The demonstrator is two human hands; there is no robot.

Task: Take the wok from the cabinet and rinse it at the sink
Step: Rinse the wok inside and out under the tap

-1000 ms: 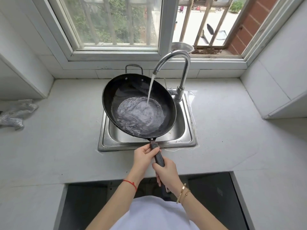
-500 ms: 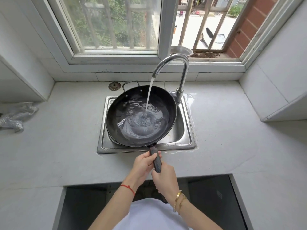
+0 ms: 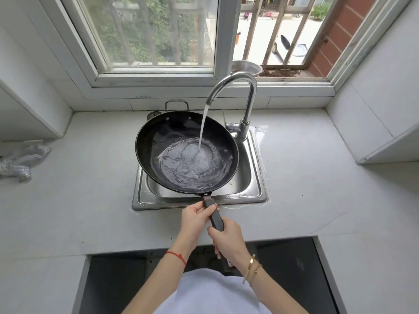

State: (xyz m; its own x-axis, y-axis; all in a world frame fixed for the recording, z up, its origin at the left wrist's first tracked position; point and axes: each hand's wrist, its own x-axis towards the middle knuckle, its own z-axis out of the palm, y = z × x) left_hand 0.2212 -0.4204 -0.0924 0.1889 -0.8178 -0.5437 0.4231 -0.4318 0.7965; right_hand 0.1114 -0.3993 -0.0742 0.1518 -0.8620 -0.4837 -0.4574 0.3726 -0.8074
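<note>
— What changed?
— The wok (image 3: pixel 187 152) got tipped up again, and the water now pools on its near side.
— And the hands?
— The left hand (image 3: pixel 196 217) and right hand (image 3: pixel 227 236) are both wrapped around the handle (image 3: pixel 215 217), holding the wok just past them over the sink (image 3: pixel 256 196). Rinsing looks well underway.

Left hand (image 3: pixel 196 214) forward, fingers curled closed in grip; right hand (image 3: pixel 227 238) just behind, fist closed likewise. Both forearms reach forward, wrists close together.
</note>
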